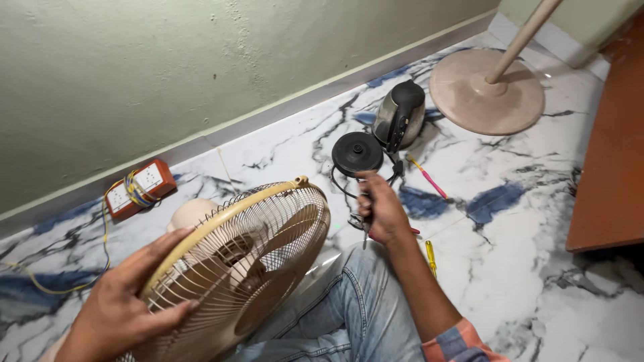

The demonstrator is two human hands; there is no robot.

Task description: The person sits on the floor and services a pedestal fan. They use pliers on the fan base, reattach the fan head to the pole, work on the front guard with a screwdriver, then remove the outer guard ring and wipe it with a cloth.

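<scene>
A person sat on a white marble floor (537, 295) veined in blue and black, seen from a camera worn on their head. A pale green wall ran along the floor's far edge.

Largest, and nearest the viewer, was a cream fan head (241, 261) lying tilted across the person's lap at the floor's near edge. Its wire guard was closed over the blades, with the rim clip at the top in place, so opening the fan looked not yet begun. The left hand (124, 308) steadied the guard's rim, its fingers spread flat over the wires.

Towards the floor's far right corner stood the fan's round base (486, 94) with its pole rising out of view, separate from the head. A brown wooden panel (607, 167) lined the right edge.

Near the far edge, in the middle, a steel and black kettle (400, 115) lay beside its round black power base (357, 153).

At the far left edge sat an orange socket box (141, 188) trailing yellow wire.

The right hand (381, 209) hovered just right of the fan, its fingers curled shut round a small tool, probably pliers (359, 221), with a red handle showing under the palm.

Smallest, a pink screwdriver (427, 177) and a yellow screwdriver (431, 258) lay loose on the floor nearby, both untouched.
</scene>
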